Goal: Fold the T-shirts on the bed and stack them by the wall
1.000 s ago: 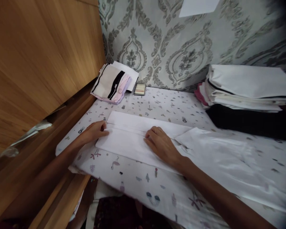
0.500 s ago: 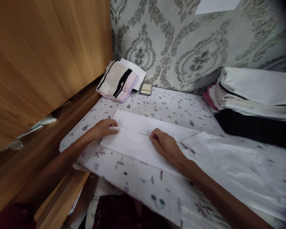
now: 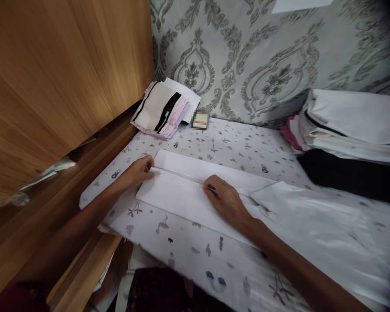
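Note:
A white garment lies stretched out across the patterned bed sheet, with a lengthwise crease or seam along its left part. Its right part is wider and looser, with wrinkles. My left hand is at the garment's left end, its thumb and fingers pinched on the cloth where the crease begins. Farther along the same crease, my right hand rests on the garment, with fingers curled and fingertips pinching the fabric. The exact bit of cloth under the right fingers is partly hidden.
Folded clothes stand in the far left corner beside a small blurred box. Another folded pile lies at the right, with a black cloth in front. A wooden panel rises on the left; the patterned wall is behind.
My left hand has drawn slightly left to the garment's end, and its fingers have closed into a pinch. The right hand has barely moved. The view has shifted slightly.

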The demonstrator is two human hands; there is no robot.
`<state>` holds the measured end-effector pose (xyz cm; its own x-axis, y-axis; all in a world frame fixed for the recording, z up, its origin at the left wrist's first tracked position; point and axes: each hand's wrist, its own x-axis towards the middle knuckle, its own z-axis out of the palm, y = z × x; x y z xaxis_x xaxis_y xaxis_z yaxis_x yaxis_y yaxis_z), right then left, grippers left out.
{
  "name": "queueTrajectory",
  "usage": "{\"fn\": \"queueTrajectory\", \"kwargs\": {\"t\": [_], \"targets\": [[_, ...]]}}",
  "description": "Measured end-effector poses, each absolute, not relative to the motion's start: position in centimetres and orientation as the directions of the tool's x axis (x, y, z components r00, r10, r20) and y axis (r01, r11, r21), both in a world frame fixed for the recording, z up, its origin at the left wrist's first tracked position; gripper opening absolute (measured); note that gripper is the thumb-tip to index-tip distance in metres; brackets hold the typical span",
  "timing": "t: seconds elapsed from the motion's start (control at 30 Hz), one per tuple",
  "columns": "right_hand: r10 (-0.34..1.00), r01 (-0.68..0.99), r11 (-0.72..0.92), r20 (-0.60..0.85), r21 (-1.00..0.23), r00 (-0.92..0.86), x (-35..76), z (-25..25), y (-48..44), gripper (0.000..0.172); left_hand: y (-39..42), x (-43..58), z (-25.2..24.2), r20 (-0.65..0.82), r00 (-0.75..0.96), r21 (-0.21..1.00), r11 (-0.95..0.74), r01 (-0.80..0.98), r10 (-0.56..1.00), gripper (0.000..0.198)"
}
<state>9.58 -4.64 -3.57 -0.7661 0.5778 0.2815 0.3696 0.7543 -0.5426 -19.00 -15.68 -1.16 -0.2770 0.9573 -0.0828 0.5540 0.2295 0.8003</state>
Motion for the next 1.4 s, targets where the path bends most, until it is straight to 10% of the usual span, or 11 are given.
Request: {"fn": "queueTrajectory", "kwargs": {"t": [0.23, 0.43, 0.63, 1.0, 1.4], "targets": [[0.492, 0.343, 0.838, 0.318, -0.424, -0.810, 9.3, -4.1, -4.5, 0.023, -16.2, -17.6, -0.3, -0.133, -0.373, 0.475, 0.390, 0.789, 0.918, 0.031], [0.503, 0.319, 0.819, 0.330, -0.477, -0.799, 9.1, -4.4, -4.4, 0.024, -17.2, -13.8, -1.0, 0.189, -0.224, 0.120, 0.204, 0.972, 0.956, 0.047], [0.510, 0.294, 0.800, 0.335, -0.523, -0.792, 9.1, -4.3, -4.2, 0.023, -18.1, -11.9, -4.0, 0.046, 0.176, 0.149, -0.181, 0.972, 0.983, 0.060], [0.424, 0.335, 0.904, 0.437, -0.267, -0.794, 9.2, -3.8, -5.5, 0.024, -19.1, -12.4, -4.3, -0.057, -0.101, 0.106, 0.106, 0.989, 0.993, 0.083], [0.232, 0.203, 0.958, 0.133, -0.201, -0.964, 1.4, -1.1, -13.8, 0.024, -8.7, -21.1, -1.1, 0.026, -0.418, 0.494, 0.352, 0.795, 0.908, 0.035]]}}
